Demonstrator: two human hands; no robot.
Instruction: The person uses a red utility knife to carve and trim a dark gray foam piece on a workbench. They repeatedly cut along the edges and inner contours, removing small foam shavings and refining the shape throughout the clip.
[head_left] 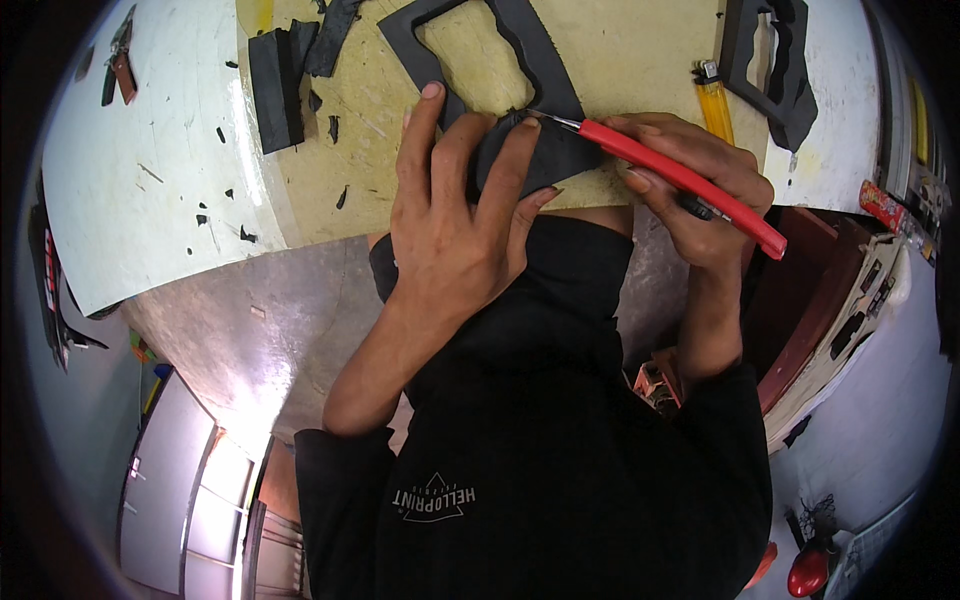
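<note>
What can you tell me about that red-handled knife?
The knife is slim, with a long red handle and a thin silvery blade. It lies slanted, tip toward the upper left, handle running down to the right. The right hand grips it; its tip meets the black foam piece pressed down by the left hand.
</note>
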